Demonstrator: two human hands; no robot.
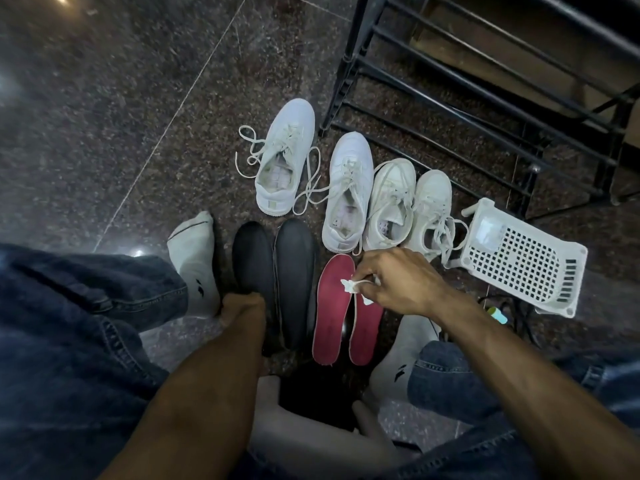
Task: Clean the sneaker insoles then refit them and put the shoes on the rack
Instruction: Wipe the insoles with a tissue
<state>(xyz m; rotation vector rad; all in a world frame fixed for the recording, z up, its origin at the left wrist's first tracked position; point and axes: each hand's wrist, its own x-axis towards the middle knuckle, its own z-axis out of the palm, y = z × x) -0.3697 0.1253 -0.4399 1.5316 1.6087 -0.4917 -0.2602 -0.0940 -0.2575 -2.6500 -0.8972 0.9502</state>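
Observation:
Two black insoles (273, 282) lie side by side on the floor, and my left hand (242, 308) grips the near end of the left one. Right of them lie two red insoles (334, 306). My right hand (398, 285) pinches a crumpled white wipe (351, 285) over the red pair's toe ends. Several white sneakers stand beyond: one with loose laces (285, 157), a second (348, 188), and a smaller pair (410, 206). The black metal shoe rack (485, 81) stands at the upper right.
A white perforated plastic basket (519, 258) lies on its side at the right, with dark cables and a small green-capped object (497, 315) just in front. My socked feet (194, 258) and jeans flank the insoles. Dark speckled stone floor stretches to the left.

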